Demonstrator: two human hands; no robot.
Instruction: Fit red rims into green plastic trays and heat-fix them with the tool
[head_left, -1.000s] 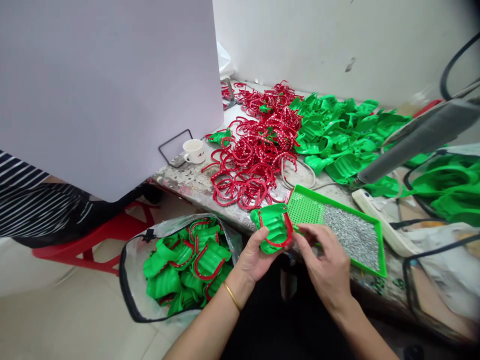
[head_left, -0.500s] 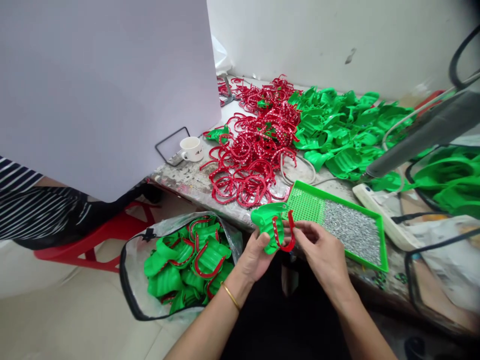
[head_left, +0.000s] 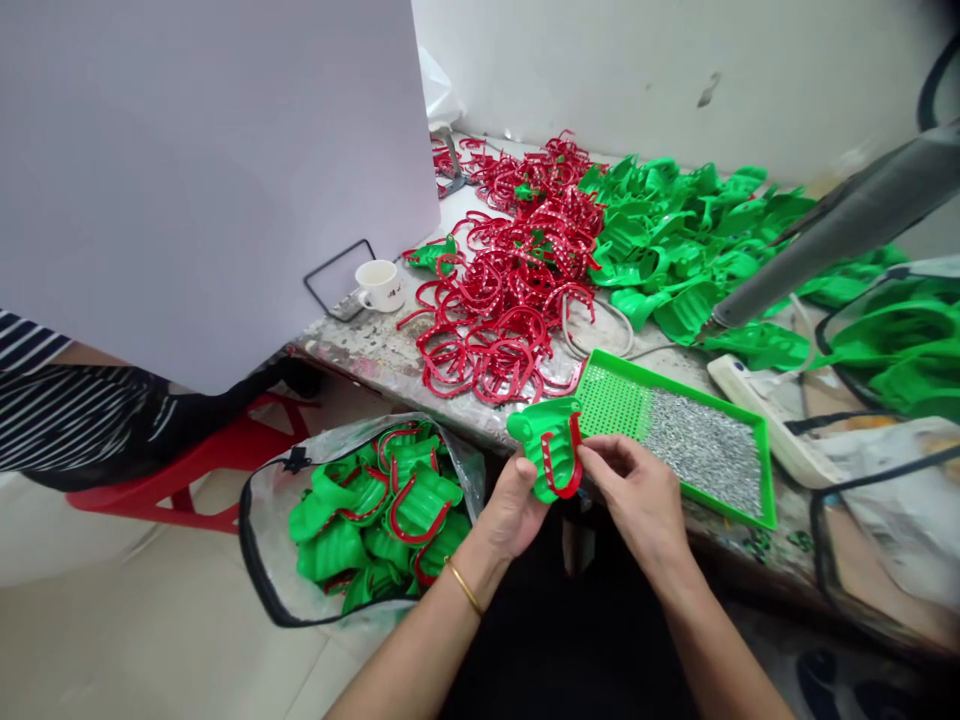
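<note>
My left hand (head_left: 514, 508) grips a green ribbed plastic piece (head_left: 549, 442) from below, its fingers partly hidden behind it. A red U-shaped strip (head_left: 564, 470) sits against the piece's right side. My right hand (head_left: 634, 490) pinches that strip near its upper end. Just past my right hand lies a green tray (head_left: 675, 385) holding a perforated green board and grey granules. A bag (head_left: 270, 560) on the floor to my left holds several green pieces with red strips.
A heap of red strips (head_left: 510, 310) and a heap of green pieces (head_left: 675, 250) cover the scarred bench (head_left: 352, 335). A white cup (head_left: 380, 286) and power strip (head_left: 757, 410) stand on it. A striped-sleeved person (head_left: 75, 420) sits behind a white board (head_left: 202, 180) at left.
The red strip has swung from the green piece's near edge to its right side, and the piece now stands more upright. My right hand has shifted slightly left along the strip.
</note>
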